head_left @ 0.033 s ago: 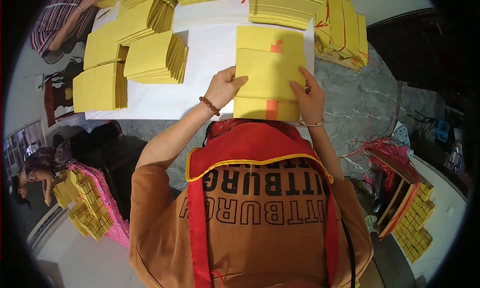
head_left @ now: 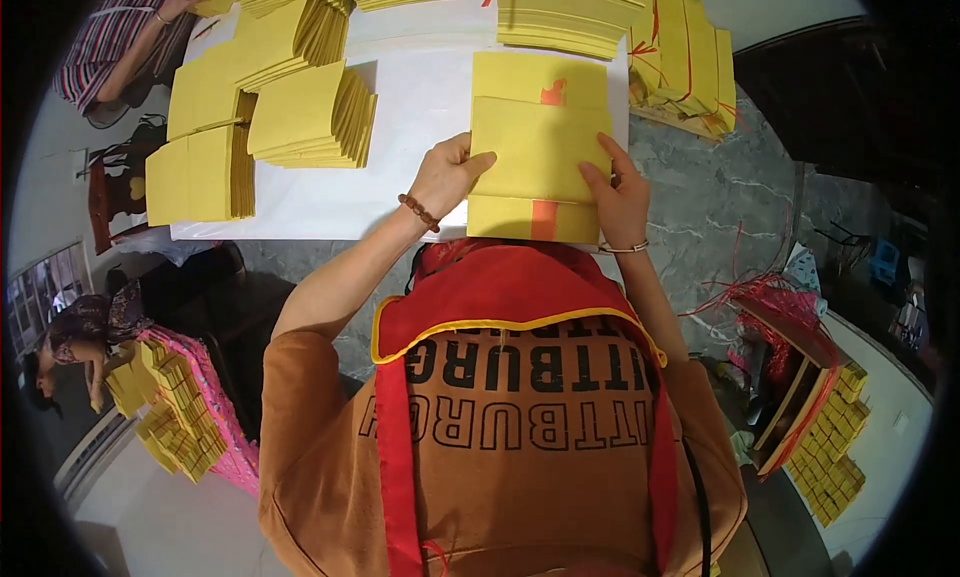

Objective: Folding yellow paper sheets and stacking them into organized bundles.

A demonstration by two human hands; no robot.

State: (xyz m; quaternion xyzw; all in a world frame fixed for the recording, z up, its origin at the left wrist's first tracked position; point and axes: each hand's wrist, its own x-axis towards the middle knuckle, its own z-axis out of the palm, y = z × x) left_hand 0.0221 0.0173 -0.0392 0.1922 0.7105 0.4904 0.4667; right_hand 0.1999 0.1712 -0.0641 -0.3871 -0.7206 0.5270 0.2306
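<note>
Stacks of yellow paper point(head_left: 305, 117) stood at left on white table point(head_left: 420, 87). Yellow sheet point(head_left: 540, 149) lay near its right edge, over lower yellow paper point(head_left: 500, 219) with orange patches point(head_left: 543, 220). Probably needed light, even pressure from both sides, edges kept parallel. Left hand point(head_left: 447, 175): thumb lay on sheet's left margin, other fingers curled, tips hidden, couldn't tell if clamped. Right hand point(head_left: 622, 199): thumb and forefinger stood apart, touching sheet's right margin.
</note>
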